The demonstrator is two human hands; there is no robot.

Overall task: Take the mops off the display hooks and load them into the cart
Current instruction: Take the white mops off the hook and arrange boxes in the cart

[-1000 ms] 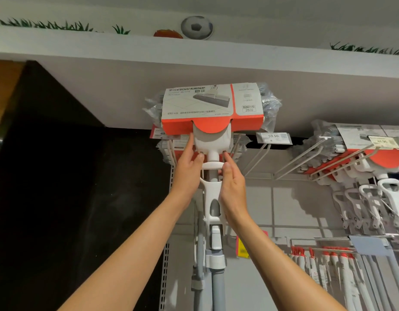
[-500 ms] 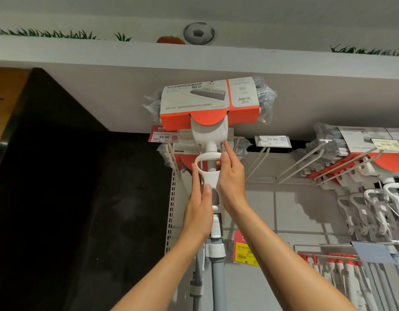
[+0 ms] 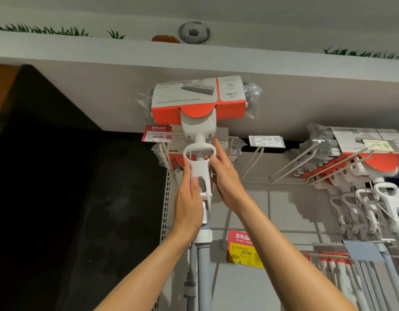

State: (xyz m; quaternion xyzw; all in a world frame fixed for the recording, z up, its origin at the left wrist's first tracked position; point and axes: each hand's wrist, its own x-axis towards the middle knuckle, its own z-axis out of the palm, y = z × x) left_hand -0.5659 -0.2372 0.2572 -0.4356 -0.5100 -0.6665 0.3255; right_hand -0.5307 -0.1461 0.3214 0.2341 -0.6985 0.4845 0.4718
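Left hand [image 3: 189,205] grips mop [image 3: 199,169].

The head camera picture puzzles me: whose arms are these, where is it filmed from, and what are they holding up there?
No machine here: a person wears a camera on the head, looking up at a shop display. The left hand grips the white handle piece of a mop; the right hand touches it with straighter fingers from the other side. The mop's head, in an orange and white card sleeve, is at the top. More mops hang on hooks to the right, beside price tags. No cart shows.
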